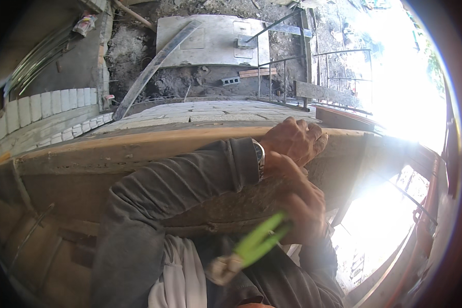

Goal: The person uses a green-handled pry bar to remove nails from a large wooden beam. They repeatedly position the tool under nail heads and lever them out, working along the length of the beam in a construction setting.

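My left hand (295,139), with a wristwatch (260,156) at its wrist, reaches across to the right and rests on the top edge of a long wooden plank (190,141). Its fingers are curled there, and whatever they pinch is hidden. Just below it, my right hand (303,205) is closed around pliers with green handles (259,244). The metal head of the pliers is blurred by motion and points down toward my body. Their handles look slightly spread.
Beyond the plank, a block wall (200,110) drops toward rough ground. Down there lie a pale slab (215,38), a leaning board (159,66), a hollow block (230,81) and a metal frame (285,77). Strong glare washes out the right side beside a reddish pipe (423,226).
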`<state>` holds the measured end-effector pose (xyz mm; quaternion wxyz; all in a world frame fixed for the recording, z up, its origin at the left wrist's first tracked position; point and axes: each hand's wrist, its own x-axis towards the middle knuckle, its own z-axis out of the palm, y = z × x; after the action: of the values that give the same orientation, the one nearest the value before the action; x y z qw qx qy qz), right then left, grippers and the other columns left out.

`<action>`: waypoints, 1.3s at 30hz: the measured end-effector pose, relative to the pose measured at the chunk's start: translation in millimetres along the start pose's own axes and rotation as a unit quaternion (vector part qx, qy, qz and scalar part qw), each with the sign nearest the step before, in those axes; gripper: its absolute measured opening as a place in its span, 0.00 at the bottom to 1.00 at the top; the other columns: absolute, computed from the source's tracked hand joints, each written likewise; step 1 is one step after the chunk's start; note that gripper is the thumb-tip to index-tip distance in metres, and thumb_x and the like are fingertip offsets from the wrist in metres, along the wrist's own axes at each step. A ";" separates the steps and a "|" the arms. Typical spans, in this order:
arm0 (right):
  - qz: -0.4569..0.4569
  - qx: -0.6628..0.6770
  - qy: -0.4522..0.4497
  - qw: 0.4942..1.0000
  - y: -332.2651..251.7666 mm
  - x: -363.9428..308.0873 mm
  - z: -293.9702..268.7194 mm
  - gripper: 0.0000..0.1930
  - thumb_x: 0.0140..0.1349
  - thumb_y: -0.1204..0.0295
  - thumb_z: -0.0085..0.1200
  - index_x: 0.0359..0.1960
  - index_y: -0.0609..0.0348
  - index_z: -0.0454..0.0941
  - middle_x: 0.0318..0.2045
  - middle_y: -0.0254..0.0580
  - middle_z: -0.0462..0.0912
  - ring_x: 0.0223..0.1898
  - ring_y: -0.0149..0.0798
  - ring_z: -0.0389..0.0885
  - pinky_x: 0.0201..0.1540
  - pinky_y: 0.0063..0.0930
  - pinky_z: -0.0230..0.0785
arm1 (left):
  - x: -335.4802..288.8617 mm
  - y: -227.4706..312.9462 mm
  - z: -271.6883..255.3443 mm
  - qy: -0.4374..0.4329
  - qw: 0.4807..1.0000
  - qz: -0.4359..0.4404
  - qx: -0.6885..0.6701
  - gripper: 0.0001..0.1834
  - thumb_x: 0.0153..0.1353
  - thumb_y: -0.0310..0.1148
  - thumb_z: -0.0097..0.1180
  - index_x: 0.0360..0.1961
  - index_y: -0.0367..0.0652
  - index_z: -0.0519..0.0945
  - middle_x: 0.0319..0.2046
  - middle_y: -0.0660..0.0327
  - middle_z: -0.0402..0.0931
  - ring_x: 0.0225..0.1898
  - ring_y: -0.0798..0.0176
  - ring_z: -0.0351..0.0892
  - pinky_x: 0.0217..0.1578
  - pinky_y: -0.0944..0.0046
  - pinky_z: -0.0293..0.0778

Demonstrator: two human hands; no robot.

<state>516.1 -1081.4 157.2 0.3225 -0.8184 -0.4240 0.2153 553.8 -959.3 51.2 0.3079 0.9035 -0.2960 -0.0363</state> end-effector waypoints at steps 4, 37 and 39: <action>-0.032 -0.053 -0.050 0.997 -13.7 30.8 12.1 0.16 0.32 0.71 0.67 0.25 0.60 0.76 0.63 0.65 0.73 0.33 0.44 0.87 0.33 0.33 0.79 | 1.1 0.4 3.5 0.029 1.000 0.006 -0.001 0.43 0.57 0.53 0.66 0.66 0.36 0.69 0.57 0.45 0.73 0.46 0.49 0.81 0.44 0.54 0.77; 0.107 -0.193 0.073 0.973 159.6 126.0 -148.8 0.07 0.73 0.67 0.52 0.46 0.52 0.79 0.28 0.43 0.84 0.31 0.40 0.85 0.37 0.35 0.75 | -4.5 2.6 -1.6 0.060 0.998 0.021 0.004 0.40 0.60 0.53 0.63 0.66 0.38 0.71 0.56 0.46 0.71 0.46 0.52 0.79 0.45 0.55 0.78; 0.173 -0.335 -0.068 0.924 194.8 140.9 -150.8 0.09 0.74 0.65 0.50 0.50 0.48 0.80 0.28 0.36 0.82 0.30 0.34 0.82 0.35 0.31 0.74 | -2.7 2.2 -2.1 0.087 0.996 0.029 0.015 0.38 0.61 0.51 0.63 0.65 0.37 0.72 0.55 0.47 0.72 0.47 0.52 0.79 0.46 0.54 0.78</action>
<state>795.9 -1100.4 113.2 -0.0422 -0.9226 -0.3443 0.1686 551.0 -958.1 53.8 0.3199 0.8986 -0.2950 0.0559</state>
